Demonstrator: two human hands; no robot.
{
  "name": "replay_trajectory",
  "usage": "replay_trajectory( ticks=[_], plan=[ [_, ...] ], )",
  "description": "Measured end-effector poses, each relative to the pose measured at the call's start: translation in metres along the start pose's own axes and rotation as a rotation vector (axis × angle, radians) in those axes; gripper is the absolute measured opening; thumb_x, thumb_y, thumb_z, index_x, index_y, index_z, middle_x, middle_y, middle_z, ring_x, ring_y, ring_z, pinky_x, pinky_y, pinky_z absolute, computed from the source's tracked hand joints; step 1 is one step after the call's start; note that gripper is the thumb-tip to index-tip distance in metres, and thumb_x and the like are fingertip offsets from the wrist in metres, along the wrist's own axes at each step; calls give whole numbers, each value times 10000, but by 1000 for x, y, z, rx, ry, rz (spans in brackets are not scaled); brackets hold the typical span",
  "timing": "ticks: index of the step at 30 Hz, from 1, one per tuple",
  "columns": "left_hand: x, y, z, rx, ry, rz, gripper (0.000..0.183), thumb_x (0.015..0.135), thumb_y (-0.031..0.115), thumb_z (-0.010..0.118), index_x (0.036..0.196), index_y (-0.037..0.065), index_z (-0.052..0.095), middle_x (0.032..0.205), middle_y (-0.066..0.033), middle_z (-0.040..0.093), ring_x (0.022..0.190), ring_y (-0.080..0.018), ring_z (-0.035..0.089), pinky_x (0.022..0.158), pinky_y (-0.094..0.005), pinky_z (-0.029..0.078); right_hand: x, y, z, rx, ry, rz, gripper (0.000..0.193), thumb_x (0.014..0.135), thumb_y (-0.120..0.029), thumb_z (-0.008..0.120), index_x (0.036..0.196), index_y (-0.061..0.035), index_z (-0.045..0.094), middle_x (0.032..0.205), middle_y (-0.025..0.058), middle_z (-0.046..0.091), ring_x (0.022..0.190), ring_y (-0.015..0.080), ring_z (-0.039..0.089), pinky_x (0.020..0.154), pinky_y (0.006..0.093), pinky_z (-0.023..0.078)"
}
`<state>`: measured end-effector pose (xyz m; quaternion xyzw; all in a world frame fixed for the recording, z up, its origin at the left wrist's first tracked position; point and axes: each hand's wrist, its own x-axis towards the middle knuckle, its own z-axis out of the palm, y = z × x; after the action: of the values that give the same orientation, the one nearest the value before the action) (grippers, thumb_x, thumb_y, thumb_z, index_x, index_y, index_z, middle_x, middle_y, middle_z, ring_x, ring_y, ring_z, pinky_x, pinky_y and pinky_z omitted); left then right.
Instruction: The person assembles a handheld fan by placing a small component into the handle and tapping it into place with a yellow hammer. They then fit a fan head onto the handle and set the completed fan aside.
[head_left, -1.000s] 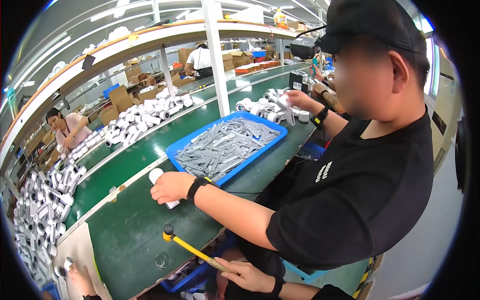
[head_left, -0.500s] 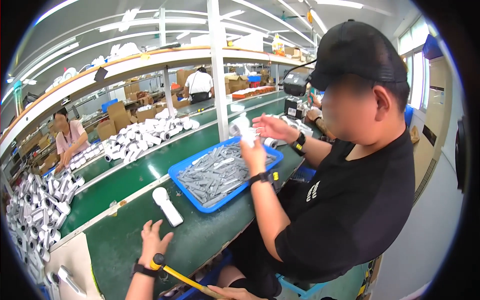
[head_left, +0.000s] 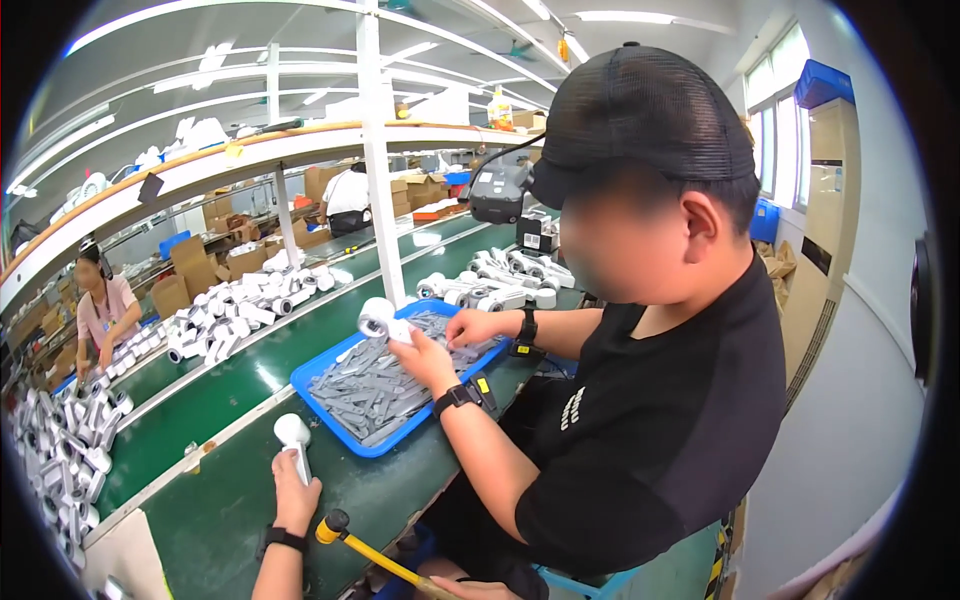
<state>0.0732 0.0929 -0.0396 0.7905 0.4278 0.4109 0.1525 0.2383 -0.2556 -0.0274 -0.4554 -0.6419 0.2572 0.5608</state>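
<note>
Left hand [head_left: 293,498] wraps the handle of 1 white round-headed casing [head_left: 295,435], probably light, stiff and best held there, over a green workbench [head_left: 218,515]; right hand [head_left: 472,590] grips a yellow-shafted mallet [head_left: 379,558].

Right hand [head_left: 474,590] cut off at the lower edge, mallet [head_left: 380,559] incompletely visible; white handled part [head_left: 293,431] partly hidden by left hand [head_left: 294,502].

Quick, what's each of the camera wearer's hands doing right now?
Left hand: closed, holding a white part.
Right hand: closed, holding a yellow-handled mallet, partly out of view.
</note>
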Motion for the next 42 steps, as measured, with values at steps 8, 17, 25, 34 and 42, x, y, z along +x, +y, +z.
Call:
replay_trajectory(
  ticks=[8,17,25,34,42],
  plan=[
    [-97,28,-109,-361,-319,-286,442,852,173,631,1249,-22,613,1128,-135,691,1046,-200,645,934,-325,489,9,20,-10,5,-108,160,555,923,-64,653,1444,-29,465,819,55,614,648,102,573,613,250,474],
    [-137,30,-130,66,31,-121,242,785,191,771,903,-6,693,866,-164,662,848,-344,634,774,-424,505,79,-9,16,-218,-196,-32,494,880,-4,654,1361,-28,545,769,114,548,638,226,546,608,311,458],
    [-138,34,-126,-30,4,-172,231,773,169,764,879,-5,656,878,-176,641,896,-363,608,819,-450,492,84,-21,17,-363,-307,-42,515,866,37,644,1367,-18,535,749,122,515,648,245,544,611,327,454],
    [-142,28,-122,-50,68,-177,238,760,162,780,911,2,689,875,-159,658,872,-333,619,792,-423,499,78,-26,23,-389,-344,3,504,885,-2,642,1375,-55,537,768,126,525,638,260,547,600,350,461],
    [-154,21,-126,10,53,-235,293,741,212,804,933,21,692,878,-134,656,883,-313,596,817,-405,489,86,-25,25,-381,-354,-48,511,885,7,634,1382,-55,531,750,118,533,642,247,534,607,328,450]
  ],
)
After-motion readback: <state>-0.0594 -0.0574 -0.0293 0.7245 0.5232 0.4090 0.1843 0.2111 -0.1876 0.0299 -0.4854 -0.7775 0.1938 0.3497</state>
